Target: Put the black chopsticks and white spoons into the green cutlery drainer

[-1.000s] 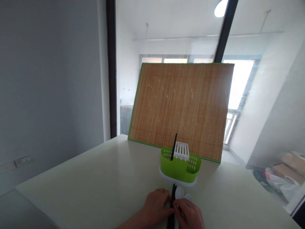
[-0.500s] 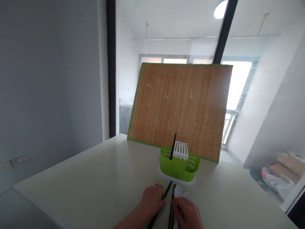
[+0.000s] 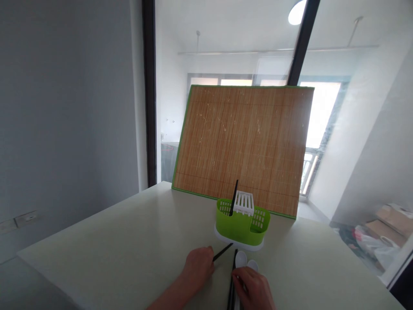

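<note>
Lots sitting around on this pale worktop [image 3: 129, 241]. A green plastic utensil caddy [image 3: 232, 229] stands upright on its white base [image 3: 222, 236] just past the hands, with a white slatted insert [image 3: 244, 204] at its far side and a black stick [image 3: 234, 198] leaning up out of the left part. Behind that, a big bamboo mat [image 3: 241, 137] with green edging is propped at a tilt and blocks a good chunk of the glass behind. Far right there are cardboard boxes [image 3: 393, 228] and a plastic bag [image 3: 376, 245].

The left hand [image 3: 199, 265] has its fingers clamped on a black chopstick [image 3: 223, 252], tip pointing far and right, near the caddy's base. The right hand [image 3: 253, 286] has its fingers bunched together over two white spoons [image 3: 241, 259], hiding most of the handles, so I can't tell how firmly it's gripping. More black chopsticks [image 3: 231, 292] lie just left of the spoons.

Compared with a second ago, the left hand's off to the left with its chopstick slanted away from the others; back then both hands were right together. The right hand's barely moved, and the caddy stays put.
</note>
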### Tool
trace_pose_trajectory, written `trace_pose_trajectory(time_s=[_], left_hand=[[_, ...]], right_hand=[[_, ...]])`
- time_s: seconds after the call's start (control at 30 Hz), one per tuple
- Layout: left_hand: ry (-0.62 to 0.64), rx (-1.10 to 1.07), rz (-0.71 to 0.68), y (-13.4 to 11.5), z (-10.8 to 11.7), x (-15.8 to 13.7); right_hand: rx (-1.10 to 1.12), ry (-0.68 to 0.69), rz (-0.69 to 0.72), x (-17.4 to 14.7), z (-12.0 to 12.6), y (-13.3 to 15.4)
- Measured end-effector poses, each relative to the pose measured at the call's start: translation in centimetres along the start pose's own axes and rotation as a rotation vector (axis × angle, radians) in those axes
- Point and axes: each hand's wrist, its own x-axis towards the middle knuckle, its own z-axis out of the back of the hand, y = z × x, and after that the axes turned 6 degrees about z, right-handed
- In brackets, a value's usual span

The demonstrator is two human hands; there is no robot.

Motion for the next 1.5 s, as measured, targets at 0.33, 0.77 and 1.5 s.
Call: trace_pose_trajectory(time_s=[0.33, 0.77, 1.5], left_hand=[[-0.184, -0.724, -0.294, -1.9, 2.7, -1.0], [0.012, -1.251, -0.253, -2.9, 0.7, -1.9], [-0.602, -0.997, -0.315, -0.3, 15.1, 8.9]], right_hand=[[0.112, 0.001, 0.065, 0.3, -1.3, 1.1], [0.009, 0.05, 0.004, -0.4, -3.1, 0.5], [-0.087, 0.016, 0.291, 0.4, -1.7, -1.4]])
